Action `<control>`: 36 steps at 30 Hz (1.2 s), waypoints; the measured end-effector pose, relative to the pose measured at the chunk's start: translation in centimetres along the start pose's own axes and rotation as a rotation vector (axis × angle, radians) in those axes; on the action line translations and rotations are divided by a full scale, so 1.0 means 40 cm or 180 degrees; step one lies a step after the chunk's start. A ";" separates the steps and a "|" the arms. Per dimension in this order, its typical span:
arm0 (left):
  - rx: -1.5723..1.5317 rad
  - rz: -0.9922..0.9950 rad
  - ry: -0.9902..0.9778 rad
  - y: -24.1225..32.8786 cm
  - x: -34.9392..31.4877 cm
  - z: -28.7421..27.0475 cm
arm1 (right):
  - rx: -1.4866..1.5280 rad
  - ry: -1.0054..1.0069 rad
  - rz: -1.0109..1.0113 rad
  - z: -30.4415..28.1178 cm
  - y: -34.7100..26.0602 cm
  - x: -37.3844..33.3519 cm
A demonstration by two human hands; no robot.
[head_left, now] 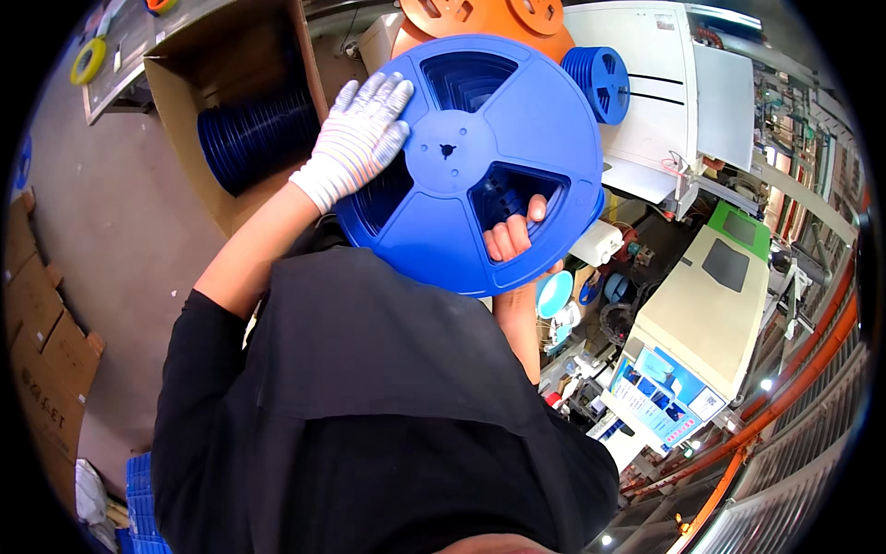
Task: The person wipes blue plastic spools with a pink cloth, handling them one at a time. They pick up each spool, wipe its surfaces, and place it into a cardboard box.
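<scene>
A large blue plastic reel [544, 111] with a round hub and wide cut-out windows faces me in front of my chest. My left hand [365, 138], in a white striped knit glove, lies with its fingers stretched along the reel's upper left face. My bare right hand [512, 235] reaches from below and hooks its fingers through the lower right window, closed round the rim. More blue edges show through the windows, so other reels seem to be behind this one; how many is hidden.
A cardboard box [175, 120] at the upper left holds a row of blue reels [254, 138]. Orange reels [443, 18] and a smaller stack of blue reels [604, 83] are behind. A beige and green machine [706, 286] stands right; flattened cartons [41, 314] are at the far left.
</scene>
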State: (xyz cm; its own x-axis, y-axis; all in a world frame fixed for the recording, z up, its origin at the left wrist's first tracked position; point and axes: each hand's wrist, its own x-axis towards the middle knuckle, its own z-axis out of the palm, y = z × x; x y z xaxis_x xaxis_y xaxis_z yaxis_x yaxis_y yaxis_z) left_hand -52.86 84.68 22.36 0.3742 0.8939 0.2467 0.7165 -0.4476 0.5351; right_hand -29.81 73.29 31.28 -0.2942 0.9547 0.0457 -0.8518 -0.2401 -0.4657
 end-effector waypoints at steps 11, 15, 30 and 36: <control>0.0854 -0.0984 -0.0550 -0.245 -0.082 0.153 | 0.0151 0.0292 -0.0233 -0.026 -0.012 -0.049; -0.0159 -0.1191 -0.0463 -0.361 -0.183 0.172 | 0.0069 0.0599 -0.0354 -0.032 -0.027 -0.108; -0.0286 -0.0060 -0.1409 -0.010 0.279 0.719 | 0.0387 0.1795 -0.1448 -0.274 -0.270 -0.381; 0.0294 0.0784 -0.1699 0.273 0.657 1.179 | 0.0405 0.2423 -0.1771 -0.335 -0.295 -0.564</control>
State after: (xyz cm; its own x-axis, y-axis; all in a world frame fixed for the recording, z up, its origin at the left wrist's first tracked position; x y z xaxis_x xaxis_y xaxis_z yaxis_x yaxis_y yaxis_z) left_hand -7.44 102.18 -3.41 0.7630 0.6389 -0.0984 0.6103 -0.6618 0.4353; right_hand -7.33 56.95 23.91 0.4910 0.7854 -0.3769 -0.8386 0.3088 -0.4488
